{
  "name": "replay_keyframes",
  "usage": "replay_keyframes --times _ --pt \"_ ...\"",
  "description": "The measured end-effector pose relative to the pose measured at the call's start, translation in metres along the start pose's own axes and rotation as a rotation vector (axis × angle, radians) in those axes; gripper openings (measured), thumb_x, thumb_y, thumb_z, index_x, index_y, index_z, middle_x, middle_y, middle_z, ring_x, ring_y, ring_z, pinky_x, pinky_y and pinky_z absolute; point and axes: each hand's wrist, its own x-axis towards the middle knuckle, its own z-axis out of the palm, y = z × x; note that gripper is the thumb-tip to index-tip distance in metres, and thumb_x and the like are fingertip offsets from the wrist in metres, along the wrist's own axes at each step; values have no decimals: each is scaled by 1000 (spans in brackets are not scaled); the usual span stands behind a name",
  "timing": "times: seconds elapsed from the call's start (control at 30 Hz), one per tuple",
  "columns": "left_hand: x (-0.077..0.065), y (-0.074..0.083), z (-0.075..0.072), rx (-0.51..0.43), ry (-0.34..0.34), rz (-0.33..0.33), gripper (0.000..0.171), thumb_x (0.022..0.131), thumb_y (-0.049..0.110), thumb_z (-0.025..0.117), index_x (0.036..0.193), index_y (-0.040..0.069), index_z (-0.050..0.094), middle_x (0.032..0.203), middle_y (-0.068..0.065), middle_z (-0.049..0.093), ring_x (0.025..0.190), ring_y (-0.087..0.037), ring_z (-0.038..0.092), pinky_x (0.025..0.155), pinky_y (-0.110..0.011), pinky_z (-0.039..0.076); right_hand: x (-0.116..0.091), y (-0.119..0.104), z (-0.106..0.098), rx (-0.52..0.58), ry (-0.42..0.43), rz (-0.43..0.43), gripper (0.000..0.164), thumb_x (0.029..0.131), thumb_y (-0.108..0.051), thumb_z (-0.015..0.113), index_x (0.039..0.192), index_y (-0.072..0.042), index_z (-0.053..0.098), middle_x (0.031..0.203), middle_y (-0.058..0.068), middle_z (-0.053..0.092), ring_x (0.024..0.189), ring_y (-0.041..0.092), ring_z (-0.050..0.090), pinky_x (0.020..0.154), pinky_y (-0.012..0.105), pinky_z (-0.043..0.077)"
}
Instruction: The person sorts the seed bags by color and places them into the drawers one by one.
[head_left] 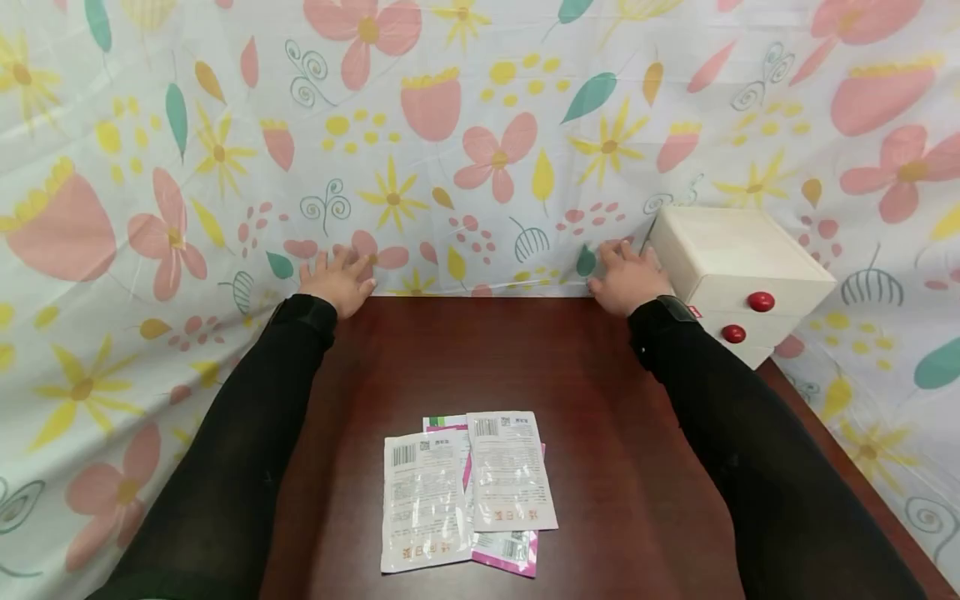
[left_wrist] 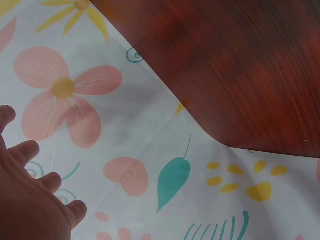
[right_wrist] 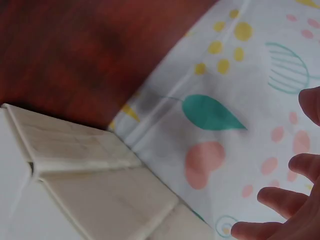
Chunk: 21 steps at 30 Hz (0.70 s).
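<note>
My left hand (head_left: 337, 282) is at the back left corner of the table, fingers spread toward the patterned curtain, holding nothing. In the left wrist view its fingers (left_wrist: 25, 150) show against the cloth. The right hand (head_left: 628, 277), also with fingers spread and holding nothing, is at the back right, just left of a cream drawer box (head_left: 750, 250) with red knobs. Whether either hand touches the cloth I cannot tell. Between the forearms, nearer the front, lie two white printed packets (head_left: 426, 504) (head_left: 512, 475), overlapping pink-edged packets (head_left: 510, 550) beneath.
The dark reddish-brown wooden table (head_left: 480, 358) has a rounded back left corner in the left wrist view. A flower-patterned curtain (head_left: 480, 100) hangs behind it and along both sides. The drawer box stands at the back right edge, beside the right forearm.
</note>
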Motion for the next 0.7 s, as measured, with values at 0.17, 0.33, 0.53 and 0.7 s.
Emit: replay_keyframes --times 0.17,0.33,0.53,0.7 --pt "6 -5 2 -4 3 1 64 107 48 34 162 21 17 165 -17 3 145 -50 -7 109 -70 -2 8 6 -23 -11 34 -34 70 103 -50 40 159 -11 23 158 24 20 139 56 14 94 78 26" --pt "11 -3 -2 -8 -14 8 64 107 49 33 162 20 16 165 -18 2 145 -50 -8 109 -70 -4 7 21 -59 -40 66 -34 79 102 -57 37 161 -9 14 160 27 13 141 57 6 97 78 19" --pt "15 -5 0 -13 -37 1 65 107 50 31 162 21 15 165 -18 0 145 -49 -10 108 -70 -5 5 44 -90 -67 64 9 81 102 -57 36 161 -10 7 161 29 5 142 56 0 99 80 11" --pt "17 -3 4 4 -15 8 64 106 50 33 162 21 18 165 -18 4 145 -49 -7 108 -71 -1 0 63 -100 -48 74 47 85 100 -62 36 161 -12 5 161 29 0 143 53 -6 100 80 3"
